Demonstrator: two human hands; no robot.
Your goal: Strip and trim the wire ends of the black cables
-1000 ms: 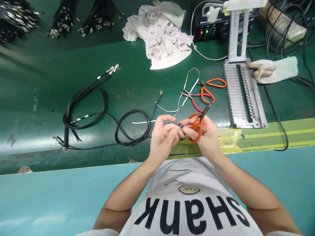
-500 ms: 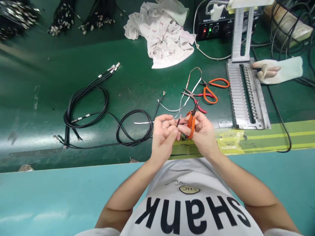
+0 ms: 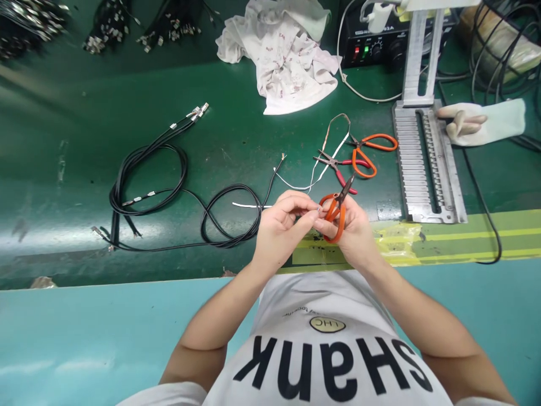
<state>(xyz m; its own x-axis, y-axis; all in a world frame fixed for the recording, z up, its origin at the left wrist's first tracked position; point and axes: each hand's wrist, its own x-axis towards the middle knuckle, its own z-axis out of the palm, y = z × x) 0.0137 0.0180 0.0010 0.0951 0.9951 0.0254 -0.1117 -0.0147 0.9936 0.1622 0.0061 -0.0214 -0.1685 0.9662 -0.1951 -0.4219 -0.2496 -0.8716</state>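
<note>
Left hand (image 3: pixel 285 225): fingertips pinched on what seems a wire end (image 3: pixel 319 209), mostly hidden. Right hand (image 3: pixel 357 234) curled round orange-handled scissors (image 3: pixel 339 198), just beside, three o'clock; blades toward one. Black cable coil (image 3: pixel 228 244): nine o'clock.

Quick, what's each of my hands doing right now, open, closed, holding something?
Left hand: closed in a pinch; what it grips is too small to tell.
Right hand: closed, holding dark-bladed metal scissors with orange looped handles.
</note>
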